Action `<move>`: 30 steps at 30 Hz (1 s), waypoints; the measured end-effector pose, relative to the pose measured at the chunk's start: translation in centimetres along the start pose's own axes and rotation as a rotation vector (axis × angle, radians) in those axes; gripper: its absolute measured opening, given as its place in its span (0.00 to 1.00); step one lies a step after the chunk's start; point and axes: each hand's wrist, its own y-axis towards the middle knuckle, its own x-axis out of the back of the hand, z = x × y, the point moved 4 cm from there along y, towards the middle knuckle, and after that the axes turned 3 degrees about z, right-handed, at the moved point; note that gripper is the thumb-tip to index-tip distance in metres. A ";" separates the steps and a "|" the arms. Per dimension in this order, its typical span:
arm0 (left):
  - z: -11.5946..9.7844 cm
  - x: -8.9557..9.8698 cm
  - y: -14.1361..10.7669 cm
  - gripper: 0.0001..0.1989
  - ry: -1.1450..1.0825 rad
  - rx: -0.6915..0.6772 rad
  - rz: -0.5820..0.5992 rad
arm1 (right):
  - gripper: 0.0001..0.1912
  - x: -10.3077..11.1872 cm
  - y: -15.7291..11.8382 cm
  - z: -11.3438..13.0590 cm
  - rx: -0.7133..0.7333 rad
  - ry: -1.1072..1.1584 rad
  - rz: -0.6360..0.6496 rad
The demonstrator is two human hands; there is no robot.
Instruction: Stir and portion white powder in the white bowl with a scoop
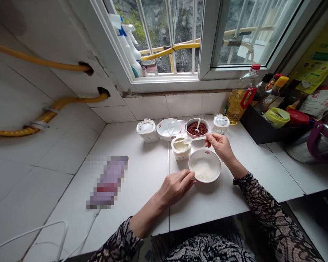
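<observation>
My left hand (177,186) grips the lower left rim of a white bowl (213,160) that has white powder (205,173) at its bottom. Between the fingers of my right hand (220,145) is the handle of a white spoon (195,139). The spoon's head is over the opening of a small cream-coloured jar (181,154), just behind and left of the bowl. Pale powder shows inside the jar. Behind them stand a bowl of dark red beans (192,128) with a small spoon in it and a white dish (163,128) with a clear lid.
A white lidded jar (147,135) stands at the back left, a clear lidded jar (221,125) at the back right. An oil bottle (236,105) and a black rack (253,127) of condiments are further right. A pixelated purple object (109,182) with a white cable lies left.
</observation>
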 end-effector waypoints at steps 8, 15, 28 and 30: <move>-0.2 0.1 0.2 0.09 0.013 -0.005 -0.006 | 0.17 -1.7 -1.4 2.3 0.552 -0.656 -0.020; 0.0 0.1 0.0 0.10 -0.003 0.000 -0.007 | 0.19 1.4 -1.5 2.8 0.408 -0.393 -0.133; 0.0 0.0 -0.3 0.09 -0.010 0.004 0.021 | 0.19 1.2 -1.6 1.5 0.413 -0.818 0.338; 0.0 0.0 -0.3 0.09 -0.012 0.005 0.022 | 0.20 0.8 -1.8 1.5 0.407 -0.802 0.373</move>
